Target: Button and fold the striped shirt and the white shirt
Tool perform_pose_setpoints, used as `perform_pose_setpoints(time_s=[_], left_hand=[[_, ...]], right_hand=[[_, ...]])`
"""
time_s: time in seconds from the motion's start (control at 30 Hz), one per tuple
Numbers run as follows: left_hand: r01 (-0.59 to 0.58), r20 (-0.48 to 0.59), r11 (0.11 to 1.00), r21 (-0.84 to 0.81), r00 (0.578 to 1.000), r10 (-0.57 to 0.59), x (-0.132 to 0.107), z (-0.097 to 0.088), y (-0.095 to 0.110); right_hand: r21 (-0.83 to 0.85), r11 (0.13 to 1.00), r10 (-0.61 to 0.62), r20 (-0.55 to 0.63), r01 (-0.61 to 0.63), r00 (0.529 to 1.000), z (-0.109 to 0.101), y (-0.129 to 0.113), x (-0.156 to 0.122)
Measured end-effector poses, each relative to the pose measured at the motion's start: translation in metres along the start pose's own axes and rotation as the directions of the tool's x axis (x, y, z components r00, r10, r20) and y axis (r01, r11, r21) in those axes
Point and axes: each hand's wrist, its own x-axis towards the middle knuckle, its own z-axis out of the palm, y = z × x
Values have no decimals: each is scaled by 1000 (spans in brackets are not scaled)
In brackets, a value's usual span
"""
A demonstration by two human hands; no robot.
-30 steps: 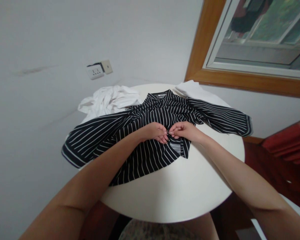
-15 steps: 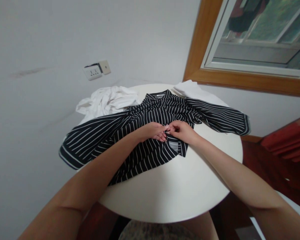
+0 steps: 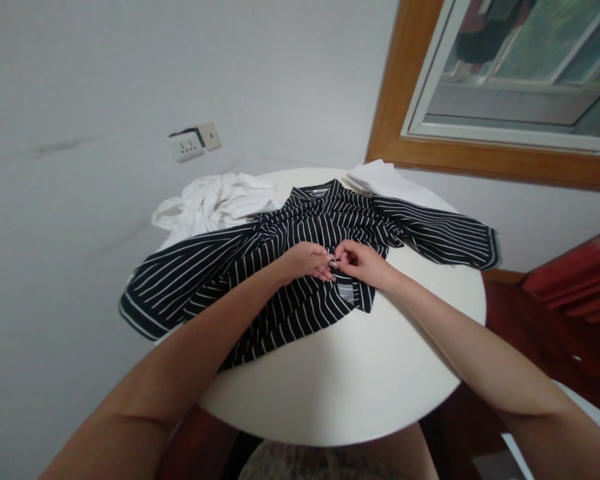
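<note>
Head view: nearest is the bare front part of the white table (image 3: 330, 393), with the hem (image 3: 280, 347) of the striped shirt (image 3: 307, 230) just beyond it. The shirt lies on the tabletop, collar away from the person, sleeves spread to both sides. Over its lower front, the left hand (image 3: 305, 260) and right hand (image 3: 363, 262) meet almost fingertip to fingertip, each appearing to pinch the cloth between thumb and forefinger; the left's other fingers hang loosely curled. What exactly sits between the tips is too small to tell.

For fine work like this, a shallow pinch close to the edge should serve best, one hand steadying while the other works. The cloth looks soft and slippery, so slack around the fingers would help, and tugging could pull the front askew. Resting the wrists lightly should spare the gathers.

Farther off, the collar (image 3: 315, 192) lies between a crumpled white cloth (image 3: 215, 203) on the left and a flatter white cloth (image 3: 377, 177) on the right.
</note>
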Motion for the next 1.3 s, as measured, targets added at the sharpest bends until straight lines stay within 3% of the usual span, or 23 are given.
perform_pose_setpoints(time_s=[0.53, 0.7, 0.97, 1.3], left_hand=[[-7, -6, 1000, -12, 1000, 7, 1, 4, 3], [-104, -44, 993, -47, 994, 102, -3, 7, 7], [-272, 27, 962, -15, 962, 273, -2, 8, 1], [-267, 83, 961, 76, 962, 260, 5, 1, -9]], right_hand=[[-21, 1000, -18, 58, 19, 998, -4, -5, -2], [83, 995, 45, 90, -52, 995, -4, -2, 0], [145, 985, 78, 77, -89, 994, -1, -4, 2], [223, 968, 102, 90, -119, 991, 1, 0, 2]])
